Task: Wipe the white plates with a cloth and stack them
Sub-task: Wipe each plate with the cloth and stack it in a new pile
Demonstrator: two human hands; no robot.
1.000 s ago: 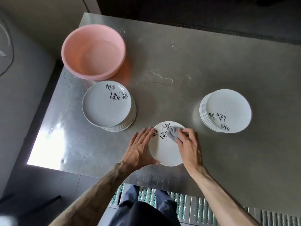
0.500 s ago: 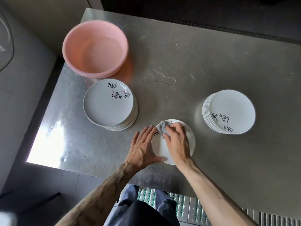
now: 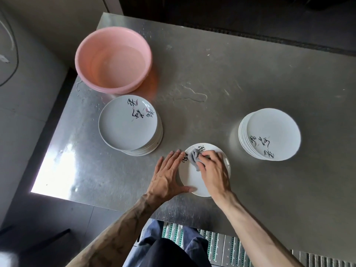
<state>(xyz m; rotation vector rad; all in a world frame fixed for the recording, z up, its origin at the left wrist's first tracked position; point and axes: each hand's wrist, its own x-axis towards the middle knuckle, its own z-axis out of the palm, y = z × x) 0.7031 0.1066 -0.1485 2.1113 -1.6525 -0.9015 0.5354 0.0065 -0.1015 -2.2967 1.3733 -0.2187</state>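
Observation:
A single white plate (image 3: 192, 180) with black brush lettering lies on the steel table near its front edge. My right hand (image 3: 213, 174) grips a small grey cloth (image 3: 193, 157) and presses it on the plate's far left part. My left hand (image 3: 167, 176) lies flat with straight fingers against the plate's left rim, thumb along its near edge. One stack of white plates (image 3: 129, 124) stands to the left, another stack (image 3: 269, 133) to the right.
A pink basin (image 3: 113, 58) holding water stands at the back left of the steel table (image 3: 250, 74). A thin water trail (image 3: 190, 95) marks the table's middle. The table's left edge and front edge are close to my hands.
My right hand has swept the cloth from the plate's far middle over to its far left side. My left hand has stayed against the rim.

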